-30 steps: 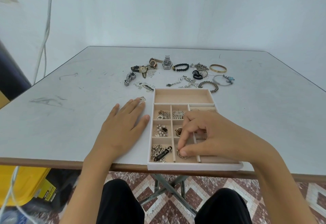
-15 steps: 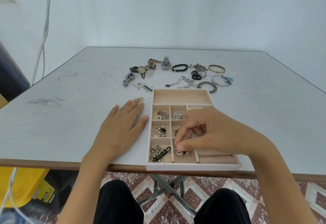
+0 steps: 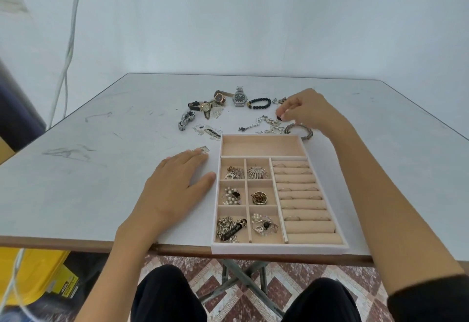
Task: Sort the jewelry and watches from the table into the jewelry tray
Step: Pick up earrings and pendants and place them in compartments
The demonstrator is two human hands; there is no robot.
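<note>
Tray (image 3: 279, 248) is lying toward the table's (image 3: 76, 189) near edge from the right hand (image 3: 308, 112), which is pinching a dark piece (image 3: 279, 118) beyond it; left hand (image 3: 175, 184) is lying flat alongside.

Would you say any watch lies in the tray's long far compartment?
No, that long far compartment shows only bare lining; the watches lie on the table.

I see a plain pale wall (image 3: 253, 17) behind the scuffed grey table (image 3: 101, 169). White cables (image 3: 69, 52) hang at left. Below, crossed metal legs (image 3: 237, 277) stand on a red-and-white patterned floor (image 3: 276, 288), near a yellow bin (image 3: 33, 271).
</note>
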